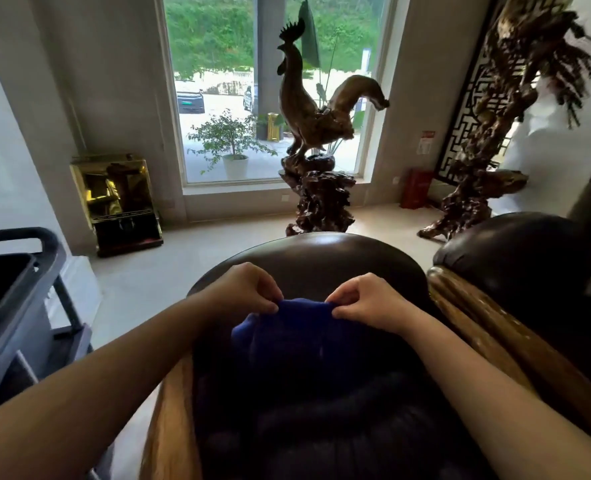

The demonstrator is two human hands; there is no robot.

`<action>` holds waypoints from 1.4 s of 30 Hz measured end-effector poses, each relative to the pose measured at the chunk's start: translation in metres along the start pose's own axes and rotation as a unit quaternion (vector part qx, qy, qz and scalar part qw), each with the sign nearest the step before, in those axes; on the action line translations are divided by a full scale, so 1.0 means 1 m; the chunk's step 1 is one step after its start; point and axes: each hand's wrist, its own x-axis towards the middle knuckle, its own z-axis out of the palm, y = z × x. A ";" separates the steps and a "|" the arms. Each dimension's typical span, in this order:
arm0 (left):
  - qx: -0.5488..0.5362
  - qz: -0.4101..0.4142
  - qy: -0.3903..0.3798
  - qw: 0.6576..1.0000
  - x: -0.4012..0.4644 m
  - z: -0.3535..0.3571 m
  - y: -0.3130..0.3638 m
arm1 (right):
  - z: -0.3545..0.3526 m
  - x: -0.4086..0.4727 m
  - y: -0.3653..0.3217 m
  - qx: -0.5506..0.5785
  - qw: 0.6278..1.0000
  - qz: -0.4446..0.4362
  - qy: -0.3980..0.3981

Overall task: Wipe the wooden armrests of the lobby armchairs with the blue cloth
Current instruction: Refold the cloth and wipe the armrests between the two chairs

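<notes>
**Blue cloth pinched by two hands over one armchair**

Blue cloth (297,327), one piece, hangs over the dark seat of the nearer armchair (322,254), held up by its top edge. Left hand (249,289) pinches that edge at the left, fingers closed on the fabric; right hand (367,301) pinches it at the right the same way. The two hands sit close together, with a short span of cloth between them.

Two dark leather armchairs show; the second armchair (516,247) stands just beside the first, to the right. Three wooden armrests are visible: left armrest (173,417), right armrest (488,344), and one more on the second chair, mostly hidden.

One grey cleaning cart (27,327) stands at left; what its bin holds cannot be told. One carved wooden rooster (308,112) stands before the window (218,98).
</notes>
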 end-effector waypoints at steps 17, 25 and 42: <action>-0.004 0.064 -0.060 0.996 0.065 0.260 0.321 | -0.228 -0.270 0.239 -0.026 0.997 0.040 0.059; 0.012 0.074 -0.062 0.995 0.172 0.326 0.363 | -0.287 -0.249 0.344 -0.011 0.996 0.066 0.060; 0.064 -0.001 0.069 0.996 0.385 0.423 0.421 | -0.413 -0.105 0.563 -0.020 1.000 -0.018 0.006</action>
